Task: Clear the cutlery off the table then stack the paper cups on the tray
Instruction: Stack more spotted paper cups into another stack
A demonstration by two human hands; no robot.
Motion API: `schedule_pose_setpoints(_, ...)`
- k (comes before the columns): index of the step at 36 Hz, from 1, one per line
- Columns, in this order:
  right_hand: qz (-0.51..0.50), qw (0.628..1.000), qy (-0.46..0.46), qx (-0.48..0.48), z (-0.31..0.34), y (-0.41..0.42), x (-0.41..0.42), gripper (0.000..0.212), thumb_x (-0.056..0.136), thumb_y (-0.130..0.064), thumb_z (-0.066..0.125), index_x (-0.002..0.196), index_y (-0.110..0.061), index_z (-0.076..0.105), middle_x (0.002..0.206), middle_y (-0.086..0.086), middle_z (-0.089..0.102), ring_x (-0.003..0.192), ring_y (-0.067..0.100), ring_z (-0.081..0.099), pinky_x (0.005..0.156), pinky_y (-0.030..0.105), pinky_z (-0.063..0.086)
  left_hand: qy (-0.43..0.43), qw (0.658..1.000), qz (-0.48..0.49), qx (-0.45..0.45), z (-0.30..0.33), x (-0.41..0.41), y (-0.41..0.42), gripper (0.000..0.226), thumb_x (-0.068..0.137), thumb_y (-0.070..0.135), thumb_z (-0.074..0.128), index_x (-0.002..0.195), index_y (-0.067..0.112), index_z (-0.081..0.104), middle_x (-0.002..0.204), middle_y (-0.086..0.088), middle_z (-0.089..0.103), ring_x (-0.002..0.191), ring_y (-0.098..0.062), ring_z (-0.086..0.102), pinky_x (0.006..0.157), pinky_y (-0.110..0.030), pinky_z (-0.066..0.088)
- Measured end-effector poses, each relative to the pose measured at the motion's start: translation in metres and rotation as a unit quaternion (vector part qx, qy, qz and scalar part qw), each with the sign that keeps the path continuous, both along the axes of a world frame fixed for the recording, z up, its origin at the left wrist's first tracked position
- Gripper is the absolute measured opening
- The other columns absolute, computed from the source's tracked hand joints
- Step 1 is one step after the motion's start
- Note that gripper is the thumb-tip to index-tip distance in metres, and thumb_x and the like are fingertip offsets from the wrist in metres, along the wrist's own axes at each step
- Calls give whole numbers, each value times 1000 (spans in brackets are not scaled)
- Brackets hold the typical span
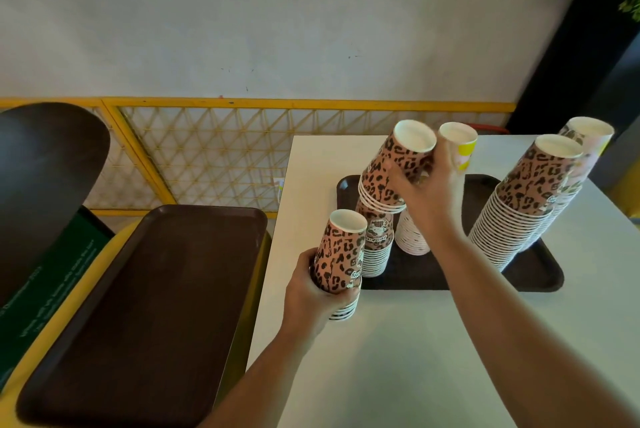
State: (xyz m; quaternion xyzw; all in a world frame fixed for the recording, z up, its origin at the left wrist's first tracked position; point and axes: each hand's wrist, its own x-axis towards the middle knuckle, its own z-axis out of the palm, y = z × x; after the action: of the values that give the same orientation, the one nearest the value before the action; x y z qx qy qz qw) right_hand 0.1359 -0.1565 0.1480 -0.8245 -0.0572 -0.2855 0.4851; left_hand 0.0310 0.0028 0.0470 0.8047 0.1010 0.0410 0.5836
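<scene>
Your left hand [313, 292] is wrapping its fingers around a short stack of leopard-print cups [341, 263], upside down, at the near left corner of the dark tray [533, 275] on the white table [433, 358]; your right arm is stretching forward across the tray, and your right hand [431, 190] is gripping a tilted leopard stack [391, 171] above another stack [375, 244] standing on the tray, beside a white stack [410, 237] and a yellow-marked cup [460, 143]. Two tall stacks [519, 206] are leaning at the tray's right end; a second tray [138, 306] is lying to the left; the small writing on the cups is too blurred for you to read.
</scene>
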Motion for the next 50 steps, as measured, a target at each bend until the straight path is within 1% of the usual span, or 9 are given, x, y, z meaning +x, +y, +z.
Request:
schedule_pose_setpoints(3,0,1000,15,-21,-13,1,-3,61,75,-27,75,125,-2,49,119,11,58,113,21,51,86,-4,26,3,1000,1,-15,-1,0,1,75,54,22,90,116,29,48,107,9,63,103,-10,61,85,-26,54)
schedule_pose_setpoints(9,48,994,84,-43,-34,5,-4,64,74,-28,74,129,-9,46,121,8,58,113,22,54,94,39,48,4,1000,3,-15,-1,-1,2,74,53,25,89,115,29,48,107,8,64,102,-11,61,82,-24,53)
schedule_pose_setpoints(14,30,997,56,-43,-34,11,-17,77,77,-41,70,139,-14,33,141,5,38,132,16,32,103,19,25,5,1000,6,-16,1,-2,2,73,59,18,88,119,26,47,109,7,62,104,-12,59,87,-29,54)
schedule_pose_setpoints(18,54,998,-26,-27,-31,19,-40,65,76,-50,61,124,-10,45,119,0,46,110,7,44,93,15,39,5,1000,11,-16,3,-1,1,70,59,17,88,113,32,46,105,10,62,101,-10,60,82,-24,53)
schedule_pose_setpoints(22,128,991,42,1,-37,29,-61,65,72,-44,70,123,-11,47,110,-7,50,101,-4,49,84,5,41,0,1000,14,-21,7,-1,-2,66,60,16,87,110,32,48,100,13,62,96,-6,61,73,-14,50)
schedule_pose_setpoints(27,178,973,148,-14,-47,34,-67,64,74,-36,74,129,-25,42,119,-9,56,108,3,53,87,17,47,1,1000,-6,-31,8,-2,-6,65,61,12,87,107,35,47,100,16,62,96,-3,61,74,-13,52)
schedule_pose_setpoints(36,170,974,152,14,-42,27,-65,54,78,-29,70,126,-27,45,107,-14,58,98,0,54,77,11,45,20,999,-50,4,4,-4,-6,85,56,17,90,126,30,42,110,16,60,105,-7,59,88,-25,53)
schedule_pose_setpoints(45,153,984,76,44,-11,22,-56,58,73,-40,66,124,-20,48,107,-13,59,102,7,59,83,26,53,13,999,-48,1,4,-8,-3,89,43,45,84,121,23,48,109,12,64,102,-5,62,86,-29,55)
schedule_pose_setpoints(50,119,988,-33,97,32,15,-45,57,73,-45,64,121,-18,48,106,-13,59,99,-2,58,76,10,49,10,999,-49,3,6,-10,-2,93,40,53,81,123,27,46,112,13,63,105,-6,61,88,-32,55)
